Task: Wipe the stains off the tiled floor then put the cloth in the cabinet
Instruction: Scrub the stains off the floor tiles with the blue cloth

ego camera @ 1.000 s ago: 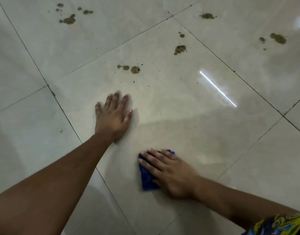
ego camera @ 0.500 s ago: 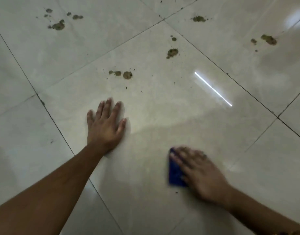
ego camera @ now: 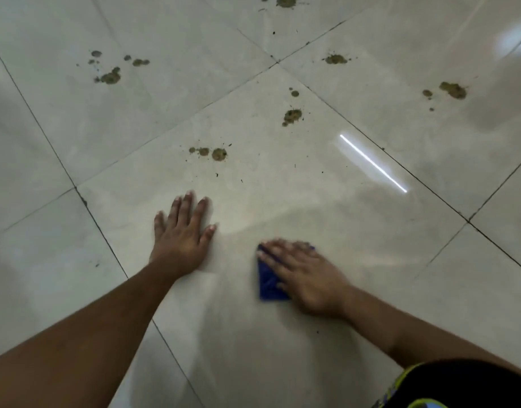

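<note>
The right hand (ego camera: 308,278) has swept the folded blue cloth (ego camera: 268,282) back leftward across the glossy pale tiled floor (ego camera: 371,275), toward the left hand (ego camera: 181,240), after swinging out to the right half a second ago. Its fingers (ego camera: 275,254) lie flat and spread, pressing the cloth down rather than gripping it. The left hand stays planted palm-down, fingers splayed, holding nothing. This looks like back-and-forth scrubbing of the near tile; the olive-brown splatter stains (ego camera: 212,153) farther ahead remain untouched, so most wiping is still to come. No cabinet is in view. No brand, label or writing is readable.
</note>
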